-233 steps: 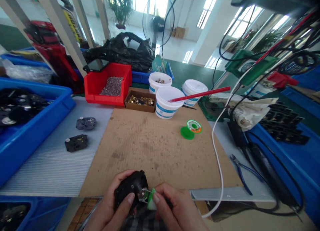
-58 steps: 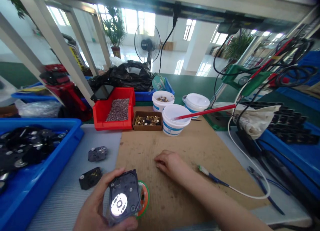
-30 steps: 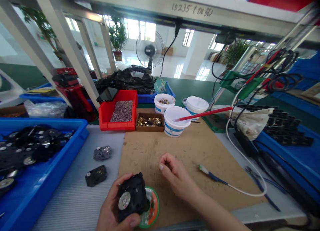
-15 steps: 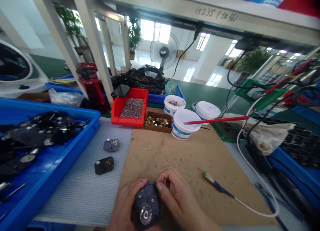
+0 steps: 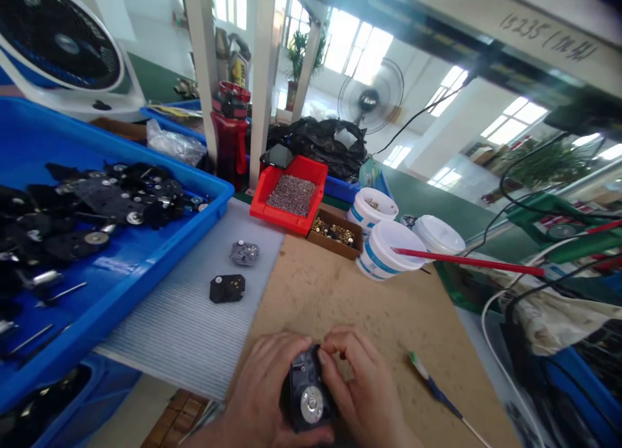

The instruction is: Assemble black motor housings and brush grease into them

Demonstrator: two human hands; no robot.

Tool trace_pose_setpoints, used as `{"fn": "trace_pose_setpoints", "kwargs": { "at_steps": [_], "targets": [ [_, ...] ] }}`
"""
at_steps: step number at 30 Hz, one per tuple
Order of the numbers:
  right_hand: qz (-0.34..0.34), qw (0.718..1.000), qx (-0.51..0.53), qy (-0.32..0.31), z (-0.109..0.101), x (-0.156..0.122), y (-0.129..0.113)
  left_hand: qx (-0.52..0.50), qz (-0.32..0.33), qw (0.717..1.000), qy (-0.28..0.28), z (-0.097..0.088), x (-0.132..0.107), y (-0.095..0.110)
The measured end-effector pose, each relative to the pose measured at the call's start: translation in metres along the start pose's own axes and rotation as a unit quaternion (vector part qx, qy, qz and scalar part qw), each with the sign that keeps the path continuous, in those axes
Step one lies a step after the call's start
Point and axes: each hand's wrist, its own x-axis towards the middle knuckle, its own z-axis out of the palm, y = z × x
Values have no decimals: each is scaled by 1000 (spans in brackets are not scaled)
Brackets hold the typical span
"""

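Left hand (image 5: 260,390) grips the black housing (image 5: 297,386), metal disc (image 5: 311,404) facing up, above the cardboard work mat (image 5: 340,305). Right hand (image 5: 362,386) has since closed in from the mat, fingertips (image 5: 335,336) pinching the housing's upper edge.

Black housing (image 5: 297,382), silver disc (image 5: 311,404)

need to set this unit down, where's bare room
Bare cardboard mat between the white tub and your right hand; ribbed grey sheet between the black plate and your left hand. Crowded: the blue tray, the brown box.
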Motion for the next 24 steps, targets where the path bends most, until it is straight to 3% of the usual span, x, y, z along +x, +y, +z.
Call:
{"fn": "trace_pose_setpoints", "kwargs": {
  "at_steps": [5,11,20,24],
  "targets": [
    [-50,995,-80,-27,-3,0,-3,3,14,1000,12,-1,2,-1],
    [-94,986,-95,-98,-9,4,-4,-4,24,1000,11,-2,2,-3],
    [-65,990,-37,-117,-15,5,-4,-16,22,1000,12,8,-7,-11],
    [29,985,89,-144,-24,21,15,-7,21,1000,4,7,-10,-12]
  ]
}}
